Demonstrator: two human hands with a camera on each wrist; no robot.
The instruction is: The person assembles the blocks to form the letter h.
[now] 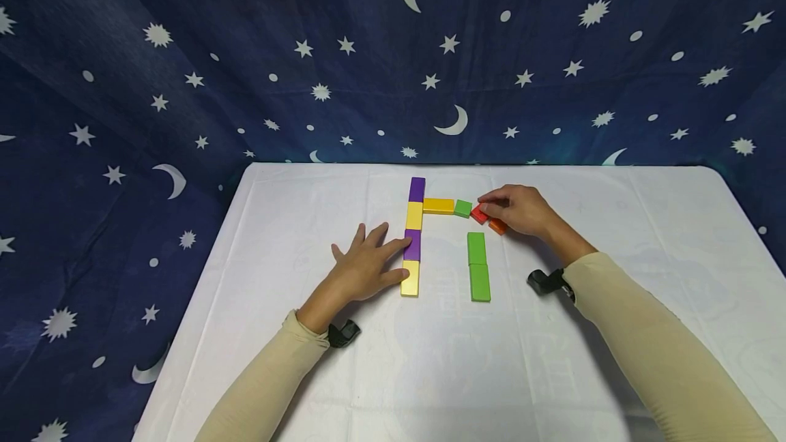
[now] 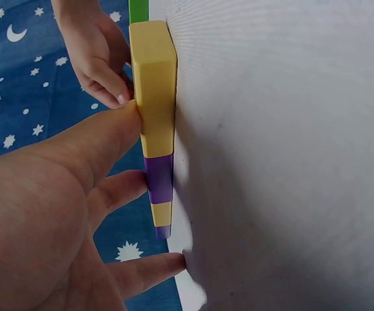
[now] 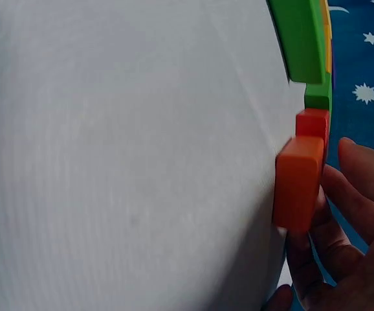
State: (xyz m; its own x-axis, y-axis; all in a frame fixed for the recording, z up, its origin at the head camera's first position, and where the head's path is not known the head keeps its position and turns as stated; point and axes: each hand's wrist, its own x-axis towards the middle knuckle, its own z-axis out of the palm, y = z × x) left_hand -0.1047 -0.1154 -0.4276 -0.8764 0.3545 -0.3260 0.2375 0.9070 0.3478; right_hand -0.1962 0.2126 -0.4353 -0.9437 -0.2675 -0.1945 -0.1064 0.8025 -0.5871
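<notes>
A column of purple and yellow blocks (image 1: 415,215) runs down the table's middle. My left hand (image 1: 362,268) lies left of it with fingers spread; thumb touches the nearest yellow block (image 2: 155,97), forefinger the purple block (image 2: 159,178). From the column's far part a yellow-orange block (image 1: 439,207) extends right, followed by a small green block (image 1: 463,208), a red block (image 1: 477,214) and an orange block (image 3: 297,184). At the red block, my right hand (image 1: 516,209) pinches with thumb and forefinger, partly covering it. Its other fingers are beside the orange block.
Two green blocks (image 1: 478,267) lie end to end right of the column, below the small green one. A white cloth covers the table (image 1: 393,387). Behind its far edge hangs a dark blue curtain (image 1: 368,114) with moons and stars. Both wrists wear black cameras.
</notes>
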